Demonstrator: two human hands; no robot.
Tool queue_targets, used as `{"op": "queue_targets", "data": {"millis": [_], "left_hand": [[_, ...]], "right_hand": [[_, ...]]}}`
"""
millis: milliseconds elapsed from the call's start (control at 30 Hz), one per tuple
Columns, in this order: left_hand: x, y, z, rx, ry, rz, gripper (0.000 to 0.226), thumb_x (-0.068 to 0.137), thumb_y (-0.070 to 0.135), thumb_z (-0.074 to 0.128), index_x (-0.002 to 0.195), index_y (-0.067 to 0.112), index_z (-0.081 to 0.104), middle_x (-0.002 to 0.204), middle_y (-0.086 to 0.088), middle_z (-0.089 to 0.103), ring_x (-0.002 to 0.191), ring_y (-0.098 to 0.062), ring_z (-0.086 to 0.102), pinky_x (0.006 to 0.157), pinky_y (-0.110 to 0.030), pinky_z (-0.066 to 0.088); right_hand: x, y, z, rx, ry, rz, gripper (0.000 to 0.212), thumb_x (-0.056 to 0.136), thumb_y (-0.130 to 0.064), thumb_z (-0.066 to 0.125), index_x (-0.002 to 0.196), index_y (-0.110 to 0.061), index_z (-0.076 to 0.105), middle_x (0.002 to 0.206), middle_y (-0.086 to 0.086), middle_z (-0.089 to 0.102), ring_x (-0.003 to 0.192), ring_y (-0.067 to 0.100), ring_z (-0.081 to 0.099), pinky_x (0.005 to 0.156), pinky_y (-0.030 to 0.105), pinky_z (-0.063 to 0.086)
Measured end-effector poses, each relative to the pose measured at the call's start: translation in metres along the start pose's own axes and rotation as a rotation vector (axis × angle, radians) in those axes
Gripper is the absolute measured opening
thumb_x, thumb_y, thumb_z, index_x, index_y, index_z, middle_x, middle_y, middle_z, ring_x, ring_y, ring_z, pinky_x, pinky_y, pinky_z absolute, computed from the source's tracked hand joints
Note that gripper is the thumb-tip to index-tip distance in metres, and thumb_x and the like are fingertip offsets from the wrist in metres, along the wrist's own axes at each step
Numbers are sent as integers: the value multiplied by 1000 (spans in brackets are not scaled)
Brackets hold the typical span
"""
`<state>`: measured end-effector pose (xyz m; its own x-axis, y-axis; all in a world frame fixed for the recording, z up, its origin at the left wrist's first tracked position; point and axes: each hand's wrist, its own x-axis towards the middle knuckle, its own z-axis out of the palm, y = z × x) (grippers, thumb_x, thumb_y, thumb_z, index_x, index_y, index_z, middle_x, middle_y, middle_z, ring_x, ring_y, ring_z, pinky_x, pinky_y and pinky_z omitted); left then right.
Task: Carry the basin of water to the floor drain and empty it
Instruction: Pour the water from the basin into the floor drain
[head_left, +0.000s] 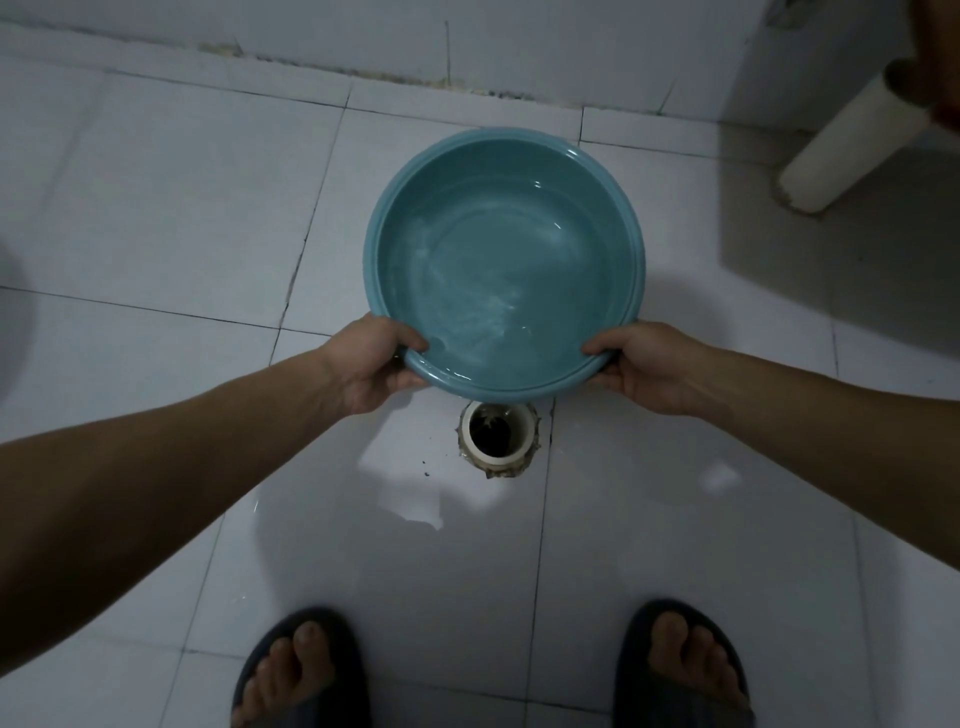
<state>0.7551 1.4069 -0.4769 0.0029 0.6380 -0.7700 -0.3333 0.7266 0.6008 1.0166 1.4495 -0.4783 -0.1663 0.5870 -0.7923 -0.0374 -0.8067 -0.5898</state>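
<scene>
A round teal basin with water in it is held in the air over the white tiled floor. My left hand grips its near-left rim, thumb over the edge. On the near-right rim my right hand holds it the same way. The basin tilts toward me, and water gathers at its near edge. Directly below that edge is the floor drain, a white pipe ring around a dark hole, with a thin stream of water falling into it.
Wet patches shine on the tiles around the drain. My feet in dark sandals stand just behind it. A white pipe slants down to the floor at the back right. The wall base runs along the back.
</scene>
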Motion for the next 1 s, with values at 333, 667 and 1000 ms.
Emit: {"op": "queue_targets", "data": {"millis": [333, 667, 1000], "left_hand": [[-4, -1, 0, 34, -34, 59, 53, 88, -14, 42, 135, 9, 52, 97, -6, 67, 68, -16, 70, 44, -21, 54], [-5, -3, 0, 47, -27, 70, 56, 88, -14, 43, 138, 9, 50, 106, -8, 66, 77, -19, 70, 49, -22, 56], [-4, -4, 0, 46, -12, 70, 57, 88, -14, 42, 139, 9, 50, 116, -11, 65, 87, -23, 67, 51, -24, 57]], "right_hand": [[0, 0, 2, -24, -15, -6, 40, 89, 8, 50, 125, -7, 56, 119, 10, 67, 93, 21, 67, 67, 28, 61], [-3, 2, 1, -7, -35, -16, 38, 90, 8, 48, 124, -8, 55, 122, 10, 65, 97, 22, 66, 68, 27, 61], [-3, 4, 1, -5, -42, -23, 38, 90, 8, 48, 123, -9, 56, 116, 8, 66, 94, 20, 66, 67, 26, 61]]}}
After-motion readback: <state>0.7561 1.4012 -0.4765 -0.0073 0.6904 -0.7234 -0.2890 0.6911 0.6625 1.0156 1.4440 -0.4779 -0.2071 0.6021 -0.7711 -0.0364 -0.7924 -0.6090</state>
